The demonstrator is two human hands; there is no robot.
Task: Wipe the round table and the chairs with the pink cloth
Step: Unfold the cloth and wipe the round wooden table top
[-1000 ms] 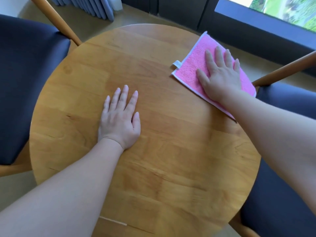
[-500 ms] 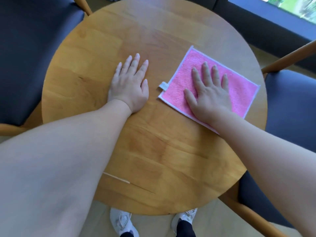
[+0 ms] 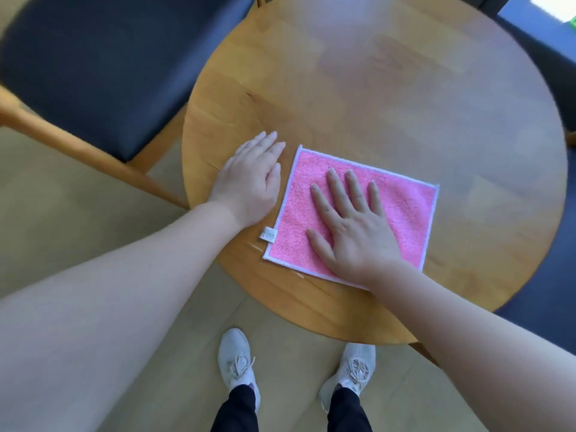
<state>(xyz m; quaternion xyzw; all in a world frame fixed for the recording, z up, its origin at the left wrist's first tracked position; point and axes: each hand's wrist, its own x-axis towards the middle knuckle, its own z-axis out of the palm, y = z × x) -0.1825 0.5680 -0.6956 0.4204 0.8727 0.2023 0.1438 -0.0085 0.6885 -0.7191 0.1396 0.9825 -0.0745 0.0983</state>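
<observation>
A right hand (image 3: pixel 352 226) presses flat, fingers spread, on the pink cloth (image 3: pixel 402 210) near the round table's (image 3: pixel 389 88) near edge; the left hand (image 3: pixel 249 182) lies open just beside it.

Both forearms are bare, with no sleeves showing, and neither the left hand (image 3: pixel 249 182) nor the right hand (image 3: pixel 352 226) wears a ring, watch or glove. At six o'clock in the view are two pale grey-white lace-up sneakers (image 3: pixel 237 363), with knit uppers. Dark, close-fitting trouser legs (image 3: pixel 238 410) end at the ankles above them.
</observation>
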